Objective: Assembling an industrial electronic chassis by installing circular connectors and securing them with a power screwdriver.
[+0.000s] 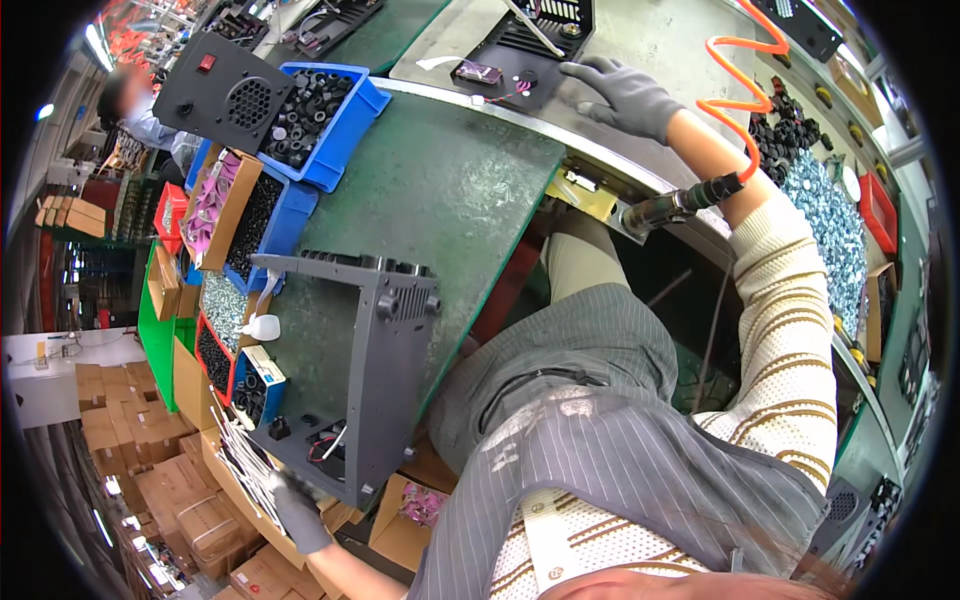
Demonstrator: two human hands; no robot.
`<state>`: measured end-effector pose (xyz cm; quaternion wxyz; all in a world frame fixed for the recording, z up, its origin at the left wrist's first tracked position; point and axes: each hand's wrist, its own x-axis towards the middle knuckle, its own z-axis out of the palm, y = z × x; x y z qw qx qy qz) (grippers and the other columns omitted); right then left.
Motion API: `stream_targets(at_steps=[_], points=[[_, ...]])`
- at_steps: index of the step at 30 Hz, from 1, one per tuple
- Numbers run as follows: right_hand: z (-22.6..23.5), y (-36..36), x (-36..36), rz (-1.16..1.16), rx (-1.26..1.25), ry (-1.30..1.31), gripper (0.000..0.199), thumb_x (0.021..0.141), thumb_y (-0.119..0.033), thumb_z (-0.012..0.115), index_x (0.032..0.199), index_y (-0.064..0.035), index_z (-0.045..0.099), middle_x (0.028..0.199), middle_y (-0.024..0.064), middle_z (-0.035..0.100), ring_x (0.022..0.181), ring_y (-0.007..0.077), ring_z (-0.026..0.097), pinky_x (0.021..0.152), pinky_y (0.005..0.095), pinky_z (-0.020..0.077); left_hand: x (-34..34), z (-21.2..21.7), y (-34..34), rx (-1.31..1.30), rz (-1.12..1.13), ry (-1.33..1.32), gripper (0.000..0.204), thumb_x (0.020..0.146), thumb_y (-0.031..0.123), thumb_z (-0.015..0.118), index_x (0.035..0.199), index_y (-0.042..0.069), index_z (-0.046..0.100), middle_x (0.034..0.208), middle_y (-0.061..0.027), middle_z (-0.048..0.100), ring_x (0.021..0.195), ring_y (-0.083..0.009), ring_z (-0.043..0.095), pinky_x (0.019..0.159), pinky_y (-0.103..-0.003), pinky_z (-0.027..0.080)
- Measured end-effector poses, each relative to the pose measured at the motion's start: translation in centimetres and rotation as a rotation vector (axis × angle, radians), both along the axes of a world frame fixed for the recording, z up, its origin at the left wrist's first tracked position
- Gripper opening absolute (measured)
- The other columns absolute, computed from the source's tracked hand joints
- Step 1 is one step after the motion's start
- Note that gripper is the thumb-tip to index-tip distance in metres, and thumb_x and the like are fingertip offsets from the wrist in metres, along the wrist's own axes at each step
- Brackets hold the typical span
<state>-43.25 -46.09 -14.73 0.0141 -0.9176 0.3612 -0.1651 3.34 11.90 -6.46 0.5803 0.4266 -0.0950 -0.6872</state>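
Observation:
My right hand (628, 100), in a grey glove, reaches across the metal worktop with its fingers apart. Its fingertips are at the edge of a black metal housing (545, 75) that has a small circuit board (478, 72) and thin wires in it. At the lower left my left hand (300, 512), also gloved, is at a bundle of thin white rods (245, 460) in a cardboard box. Its fingers are partly hidden, and whether they grip a rod cannot be made out. Beside it stands a dark open-framed metal casing (385, 370) on the green bench.
A pneumatic screwdriver (680, 208) hangs from an orange coiled hose (708, 45) by my right forearm. Blue bins (345, 130) of black parts line the left side, near a black panel (225, 95). Silvery small parts (825, 230) lie heaped at right. A person (145, 125) is at far left.

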Motion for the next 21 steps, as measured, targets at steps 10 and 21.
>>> stream_targets(at_steps=[10, 21], points=[[0.5, -0.8, 0.2, 0.019, 0.143, 0.080, 0.062, 0.077, -0.059, 0.061, 0.112, -0.0080, 0.053, 0.112, 0.0126, 0.056, 0.110, 0.0368, 0.049, 0.088, 0.0468, 0.0439, 3.8, -9.8, -5.9, 0.053, 0.411, -0.981, 0.051, 0.096, 0.023, 0.045, 0.142, 0.004, 0.032, 0.128, -0.0124, 0.048, 0.117, -0.0234, 0.046, 0.101, -0.034, 0.038], [-0.6, 4.4, -12.9, -0.290, 0.293, -0.158, 0.047, 0.076, -0.033, 0.073, 0.111, -0.0067, 0.056, 0.106, 0.0159, 0.061, 0.099, 0.0334, 0.060, 0.085, 0.0389, 0.0484, -0.3, -5.4, -10.8, -0.026, 0.731, -0.706, 0.049, 0.097, 0.025, 0.043, 0.140, 0.004, 0.034, 0.110, -0.0104, 0.052, 0.103, -0.0213, 0.051, 0.091, -0.030, 0.044]])
